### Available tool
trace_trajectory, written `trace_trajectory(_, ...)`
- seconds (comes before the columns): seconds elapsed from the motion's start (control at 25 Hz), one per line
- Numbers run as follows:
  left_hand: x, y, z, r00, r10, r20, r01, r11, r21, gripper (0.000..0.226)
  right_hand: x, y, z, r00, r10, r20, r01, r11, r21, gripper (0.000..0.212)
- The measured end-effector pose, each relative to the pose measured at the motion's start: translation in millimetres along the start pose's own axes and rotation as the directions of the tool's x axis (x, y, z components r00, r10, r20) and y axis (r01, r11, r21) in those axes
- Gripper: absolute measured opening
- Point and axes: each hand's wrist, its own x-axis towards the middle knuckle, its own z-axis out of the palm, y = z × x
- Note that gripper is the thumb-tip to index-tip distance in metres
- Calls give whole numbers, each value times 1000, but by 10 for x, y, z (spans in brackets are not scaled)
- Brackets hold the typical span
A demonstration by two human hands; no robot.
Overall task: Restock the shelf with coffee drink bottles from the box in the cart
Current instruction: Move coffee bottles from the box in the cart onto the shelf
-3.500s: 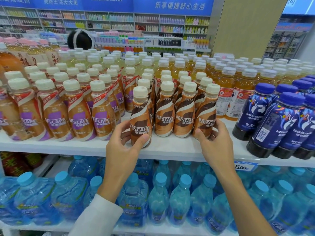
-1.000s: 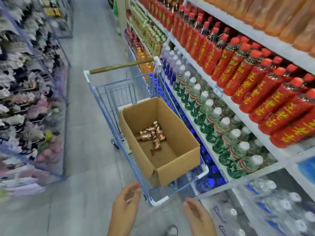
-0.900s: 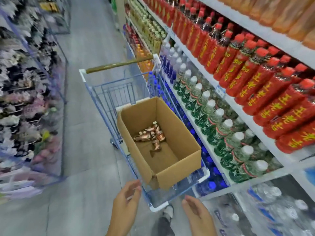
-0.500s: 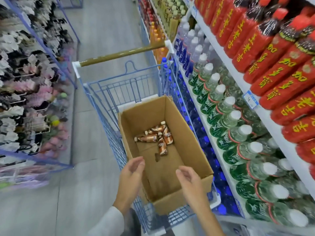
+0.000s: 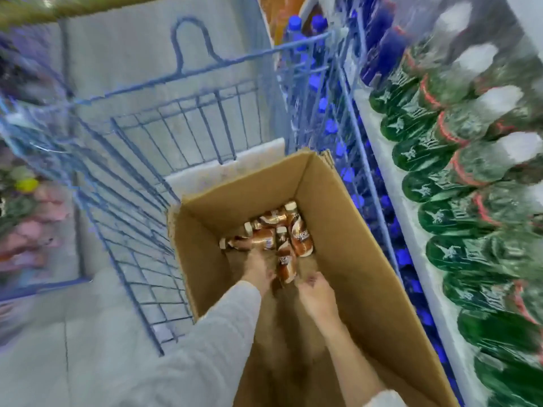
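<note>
**A:** Where's the stock?

**B:** A small heap of coffee drink bottles [image 5: 269,236] lies on its sides at the 12 o'clock end of the box [image 5: 352,230] floor. The nearest bottle [image 5: 285,264] points back toward 6 o'clock. The rest of the floor shows bare cardboard. The box sits in the blue wire cart [image 5: 188,118].

**A:** And the hands?

**B:** Both are down inside the box. The left hand [image 5: 258,267], on a grey sleeve [image 5: 205,348], is at 9 o'clock of that nearest bottle and reaches into the heap. Its fingers are lost in blur, so I cannot tell whether it holds anything. The right hand [image 5: 317,295] is at 5 o'clock of the bottle, just beside its base, with its fingers loosely bent and nothing in them.

**A:** So which step is this?

**B:** The pick-up from the box, I'd judge. Next, each hand needs to close round a bottle's body, lift it clear of the tall box walls, and carry it to the coffee row, which isn't in view.

**A:** What's around the cart?

**B:** At 3 o'clock there's a white shelf board [image 5: 412,248] of green-labelled bottles [image 5: 435,212]. Blue-capped bottles [image 5: 332,124] show through the cart's wire side.
</note>
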Motion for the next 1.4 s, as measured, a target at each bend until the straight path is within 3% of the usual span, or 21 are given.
trace_trajectory(0.08, 772, 1, 35, 998, -41, -44, 41, 999, -4, 54, 399, -26, 211, 999, 39, -5, -39, 999, -31, 34)
trace_trajectory(0.2, 1669, -63, 47, 992, 27, -120, -20, 998, 64, 69, 876, 7, 490, 998, 66, -23, -65, 998, 24, 44)
trace_trajectory(0.32, 1717, 17, 178, 970, 95, -224, -85, 995, 53, 75, 1252, 88, 750, 995, 45, -84, -50, 996, -69, 56)
trace_trajectory(0.44, 1805, -19, 154, 937, 38, -346, -77, 992, -99, 78, 1383, 197, 930, 993, 13, -121, -34, 984, -174, 73)
trace_trajectory(0.52, 1685, -29, 145, 940, 52, -338, -92, 990, -104, 69, 1318, 230, 960, 996, 52, -77, -64, 983, -170, 68)
trace_trajectory(0.64, 1129, 1, 182, 954, -18, -299, -29, 988, -153, 58, 992, 213, 729, 989, 147, 5, -147, 989, 9, 35)
trace_trajectory(0.72, 563, -2, 138, 968, -56, -244, 15, 986, -169, 55, 537, 215, 444, 971, 216, 104, -230, 963, 143, 19)
trace_trajectory(0.8, -80, -22, 49, 982, -49, -183, 34, 996, -81, 44, 24, 270, 176, 961, 230, 154, -264, 929, 260, 44)
trace_trajectory(0.88, -787, -83, -59, 996, 5, -93, -3, 1000, 23, 31, -557, 262, -88, 975, 193, 105, -220, 884, 413, 70)
trace_trajectory(1.04, -1856, -327, -356, 982, 123, 141, -160, 941, 299, 24, -1596, 369, -598, 996, 55, 63, -83, 714, 695, 72)
trace_trajectory(1.12, -2241, -450, -427, 944, 159, 290, -264, 889, 373, 27, -2050, 490, -799, 1000, -23, -12, 24, 662, 749, 64)
trace_trajectory(1.28, -2966, -808, -388, 788, 154, 595, -452, 802, 390, 21, -2780, 972, -1045, 983, -14, -185, 163, 540, 826, 90)
trace_trajectory(1.4, -3397, -1199, -419, 678, 90, 730, -536, 740, 406, 27, -3370, 1397, -1171, 960, -42, -278, 268, 437, 859, 86)
